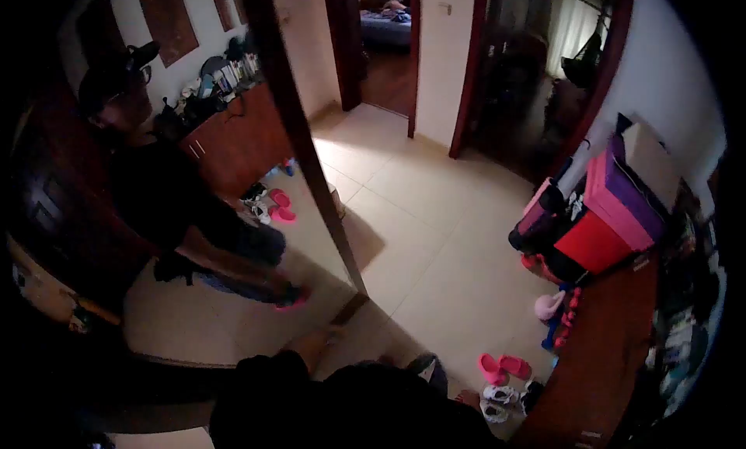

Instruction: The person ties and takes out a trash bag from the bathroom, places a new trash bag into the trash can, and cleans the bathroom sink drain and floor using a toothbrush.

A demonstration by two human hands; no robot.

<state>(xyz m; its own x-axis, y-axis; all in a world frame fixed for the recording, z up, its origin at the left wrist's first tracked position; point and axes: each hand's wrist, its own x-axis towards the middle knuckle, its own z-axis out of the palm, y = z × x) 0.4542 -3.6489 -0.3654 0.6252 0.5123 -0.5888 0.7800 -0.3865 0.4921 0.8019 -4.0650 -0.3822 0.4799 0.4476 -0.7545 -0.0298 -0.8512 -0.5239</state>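
Tiled floor point(443, 247): pink clogs point(489, 368) stand beside white shoes point(499, 394). My left hand point(325, 339) lies near the mirror point(225, 325)'s bottom corner; I cannot discern its grip.

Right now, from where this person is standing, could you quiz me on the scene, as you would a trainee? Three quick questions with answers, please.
1. True or false: the pink clogs on the floor lie beside white shoes.
2. Multiple choice: what shows through the left of the two doorways?
a) a bathtub
b) a bed
c) a stove
3. Fill the gap: at the left, beside the tall dark frame, a ____ shows a person's reflection.

Key
1. True.
2. b
3. mirror
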